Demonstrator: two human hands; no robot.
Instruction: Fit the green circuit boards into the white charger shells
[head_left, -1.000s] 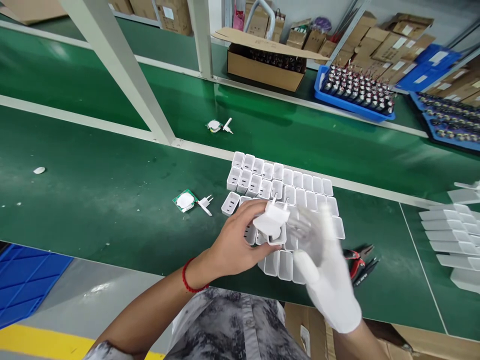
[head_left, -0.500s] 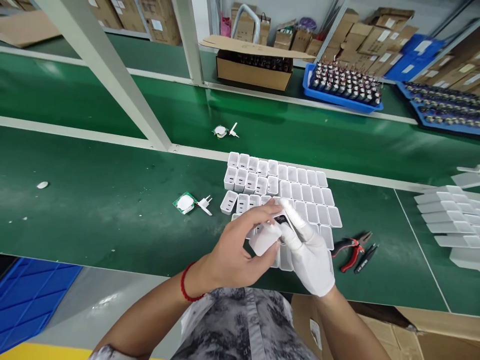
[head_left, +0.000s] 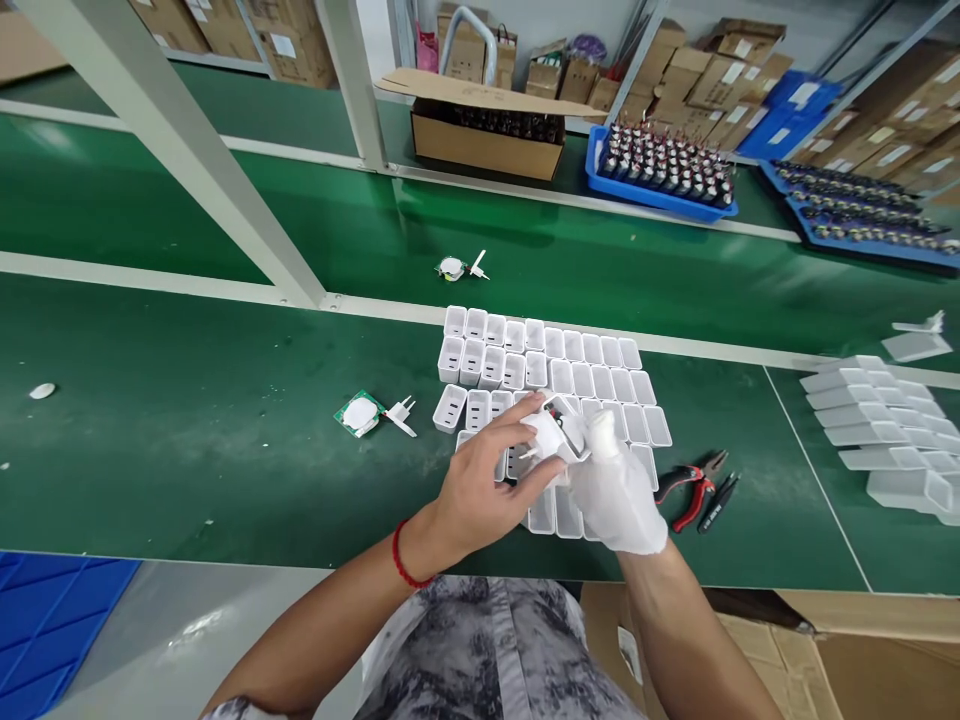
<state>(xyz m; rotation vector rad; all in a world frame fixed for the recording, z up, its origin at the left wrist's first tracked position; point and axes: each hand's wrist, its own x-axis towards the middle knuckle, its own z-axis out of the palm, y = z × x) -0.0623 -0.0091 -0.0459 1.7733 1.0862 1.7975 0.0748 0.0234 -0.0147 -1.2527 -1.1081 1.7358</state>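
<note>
Between my two hands is a white plastic charger housing (head_left: 553, 440), tilted, with dark parts showing inside its open side and a pale pin sticking out to the left. My bare left hand (head_left: 480, 468) grips it between thumb and fingers. My right hand (head_left: 619, 490), in a white glove, has its fingers curled against the right side of the housing; the fingertips are partly hidden. Below and around both hands stand rows of open white plastic cases (head_left: 583, 380), the left ones with slots in their bottoms. Left of them lies a green circuit board (head_left: 358, 414) wired to a white plug piece (head_left: 400, 414).
Red-handled pliers (head_left: 694, 490) and black tweezers (head_left: 718, 502) lie right of the cases. Stacked white cases (head_left: 874, 420) stand at far right. Another board with plug (head_left: 451, 268) lies farther back. A slanting metal post (head_left: 180, 150) rises at left. A blue tray (head_left: 660, 185) sits on the far shelf.
The housing has turned in my hands, so its open side and a pin now show. My gloved fingers have drawn back and curled at its right. The camera view has shifted slightly.
</note>
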